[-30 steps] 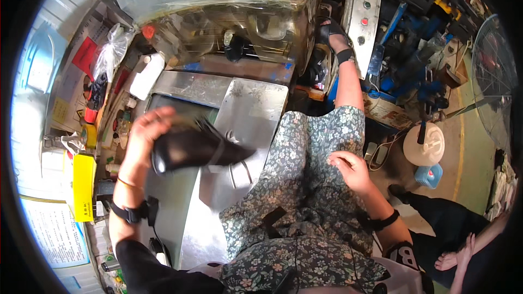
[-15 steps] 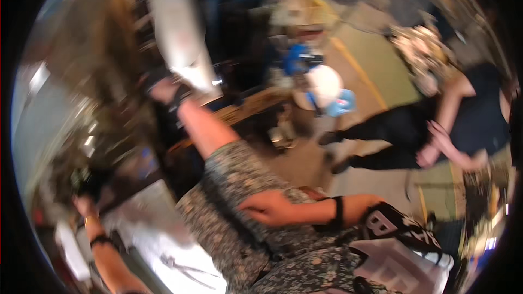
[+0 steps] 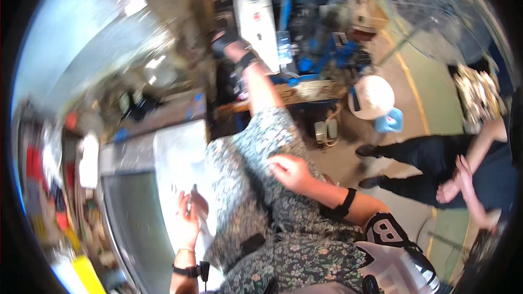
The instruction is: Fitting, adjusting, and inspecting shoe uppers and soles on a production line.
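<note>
Motion blur smears the red and yellow packages (image 3: pixel 43 185) at far left. Left hand (image 3: pixel 188 218), fingers open, rests on the metal worktop (image 3: pixel 163 163); right hand (image 3: pixel 291 171) lies loosely spread on the floral-clad thigh (image 3: pixel 245 147).

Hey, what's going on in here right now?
A person sits at a cluttered workbench with a metal work surface. The left hand is raised, palm open, over the metal surface, holding nothing that shows. The right hand rests on the floral-patterned lap. One leg is stretched out toward the blue machinery. Another person sits to the right with hands clasped. The picture is blurred.
</note>
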Motion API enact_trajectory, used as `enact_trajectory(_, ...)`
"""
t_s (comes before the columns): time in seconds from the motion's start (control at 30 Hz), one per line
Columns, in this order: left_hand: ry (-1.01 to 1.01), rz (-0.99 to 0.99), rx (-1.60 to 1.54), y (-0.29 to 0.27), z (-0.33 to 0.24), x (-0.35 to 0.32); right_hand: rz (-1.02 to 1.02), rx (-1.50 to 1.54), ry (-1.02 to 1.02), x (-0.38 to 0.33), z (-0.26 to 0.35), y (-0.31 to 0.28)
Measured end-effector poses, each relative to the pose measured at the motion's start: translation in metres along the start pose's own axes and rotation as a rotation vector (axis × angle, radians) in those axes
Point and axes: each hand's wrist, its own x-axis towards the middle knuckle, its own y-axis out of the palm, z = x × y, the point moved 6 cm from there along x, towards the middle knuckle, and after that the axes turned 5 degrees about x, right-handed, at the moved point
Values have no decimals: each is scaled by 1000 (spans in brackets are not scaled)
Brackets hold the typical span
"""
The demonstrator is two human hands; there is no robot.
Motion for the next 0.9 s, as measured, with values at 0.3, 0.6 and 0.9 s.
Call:
enact_trajectory(0.3,-45,-337,313,30,130,-137,-42,382,70,-16,34,-10)
enact_trajectory(0.6,-43,-427,396,36,124,-137,129,493,277,-42,-38,-40)
enact_trajectory(0.9,-53,-430,343,31,124,-138,-371,-776,-115,71,-59,-181)
